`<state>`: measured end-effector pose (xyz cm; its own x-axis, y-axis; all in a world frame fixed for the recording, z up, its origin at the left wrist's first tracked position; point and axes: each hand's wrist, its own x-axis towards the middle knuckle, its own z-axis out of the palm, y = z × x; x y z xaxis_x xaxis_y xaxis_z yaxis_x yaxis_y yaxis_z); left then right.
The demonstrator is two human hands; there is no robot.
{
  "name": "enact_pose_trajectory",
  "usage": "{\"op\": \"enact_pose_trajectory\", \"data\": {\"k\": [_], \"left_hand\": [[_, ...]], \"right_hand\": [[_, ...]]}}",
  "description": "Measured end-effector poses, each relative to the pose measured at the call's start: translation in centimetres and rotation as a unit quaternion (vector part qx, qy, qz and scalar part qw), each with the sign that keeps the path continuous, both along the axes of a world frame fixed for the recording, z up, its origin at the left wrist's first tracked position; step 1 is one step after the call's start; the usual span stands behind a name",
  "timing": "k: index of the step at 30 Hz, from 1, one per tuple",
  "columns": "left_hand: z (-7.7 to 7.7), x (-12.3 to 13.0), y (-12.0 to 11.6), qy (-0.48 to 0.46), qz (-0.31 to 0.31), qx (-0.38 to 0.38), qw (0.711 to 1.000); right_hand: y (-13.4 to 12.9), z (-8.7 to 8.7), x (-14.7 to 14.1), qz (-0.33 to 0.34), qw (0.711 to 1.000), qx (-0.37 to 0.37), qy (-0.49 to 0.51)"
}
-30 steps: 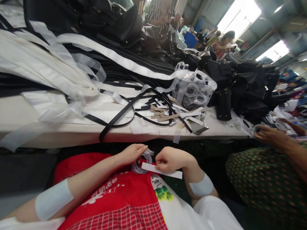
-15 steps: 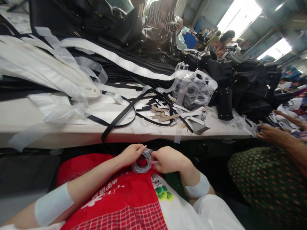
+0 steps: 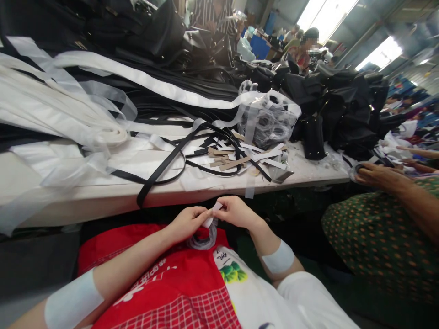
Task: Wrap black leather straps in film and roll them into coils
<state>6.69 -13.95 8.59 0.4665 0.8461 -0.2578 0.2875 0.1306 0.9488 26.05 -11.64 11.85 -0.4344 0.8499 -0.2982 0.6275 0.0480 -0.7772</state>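
Observation:
Over my lap, my left hand [image 3: 190, 222] and my right hand [image 3: 236, 211] meet with fingertips closed on a short white strip [image 3: 207, 222]. Just beneath it, a coil of translucent strip [image 3: 205, 243] rests against the red apron [image 3: 181, 265]. The strip passes across the top of the coil; whether it goes right around is hidden by my fingers. A pile of similar clear coils [image 3: 269, 121] sits on the table ahead, with loose white and tan strips [image 3: 236, 157] in front of it.
Long white bands [image 3: 61, 114] and black straps [image 3: 161, 169] lie along the white table [image 3: 103, 201], some hanging over its edge. Black bags [image 3: 329, 109] are heaped behind. At the right, a co-worker's hand [image 3: 377, 176] works close to the table edge.
My right hand has risen from beside the coil to its top and turned. The white strip now shows between both hands' fingertips. The view has shifted slightly to the right.

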Motion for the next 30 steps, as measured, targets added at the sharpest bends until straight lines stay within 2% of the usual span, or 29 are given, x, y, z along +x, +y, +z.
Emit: {"op": "enact_pose_trajectory", "data": {"k": [2, 5, 8, 11, 14, 17, 20, 24, 30], "left_hand": [[0.1, 0.1, -0.2, 0.012, 0.009, 0.011, 1.000], [-0.3, 0.1, -0.5, 0.029, 0.017, 0.024, 0.999], [-0.7, 0.0, -0.5, 0.034, 0.013, 0.034, 0.999], [-0.9, -0.1, -0.5, 0.039, 0.010, 0.043, 0.998], [-0.9, 0.0, -0.6, 0.041, 0.013, 0.053, 0.998], [-0.8, 0.1, -0.6, 0.053, 0.026, 0.085, 0.995], [-0.9, 0.2, -0.6, 0.070, 0.045, 0.100, 0.991], [-1.3, 0.3, -0.4, 0.060, 0.070, 0.082, 0.992], [-1.6, 0.3, -0.3, 0.056, 0.087, 0.073, 0.992]], "right_hand": [[0.2, -1.5, 0.2, -0.028, 0.993, -0.082, 0.077], [0.2, -3.9, 0.0, -0.113, 0.961, -0.191, 0.166], [-0.6, -5.8, -0.7, -0.161, 0.935, -0.240, 0.205], [-1.9, -6.7, -1.7, -0.189, 0.917, -0.257, 0.241], [-2.6, -7.0, -2.5, -0.224, 0.902, -0.254, 0.267], [-2.7, -7.4, -2.6, -0.252, 0.900, -0.236, 0.267], [-2.7, -8.1, -2.5, -0.267, 0.909, -0.203, 0.246], [-2.8, -8.6, -2.4, -0.270, 0.929, -0.144, 0.209], [-3.2, -8.2, -2.8, -0.266, 0.948, -0.052, 0.164]]}}
